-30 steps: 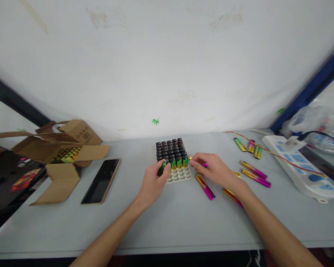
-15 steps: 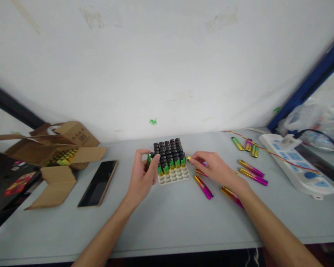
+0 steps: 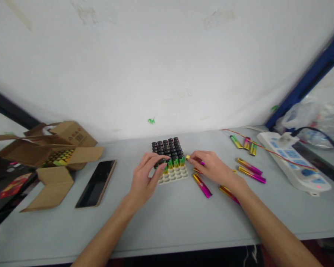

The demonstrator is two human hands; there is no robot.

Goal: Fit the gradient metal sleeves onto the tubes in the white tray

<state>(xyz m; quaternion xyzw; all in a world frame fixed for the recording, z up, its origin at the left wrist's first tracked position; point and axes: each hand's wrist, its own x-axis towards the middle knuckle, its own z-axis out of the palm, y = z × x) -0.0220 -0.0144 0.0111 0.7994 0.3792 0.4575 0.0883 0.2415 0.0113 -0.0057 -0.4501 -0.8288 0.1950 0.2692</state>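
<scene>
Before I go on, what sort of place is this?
Likely a workbench, perhaps in a workshop, judging by the pale tray of upright black-topped cylinders, open cardboard box and power strip.

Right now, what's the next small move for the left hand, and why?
I'd probably seat the black-ended tube upright in the white tray before releasing: the left hand has it between thumb and fingers at the tray's left side, where neighbouring tubes stand upright. Its lower end is hidden.
</scene>
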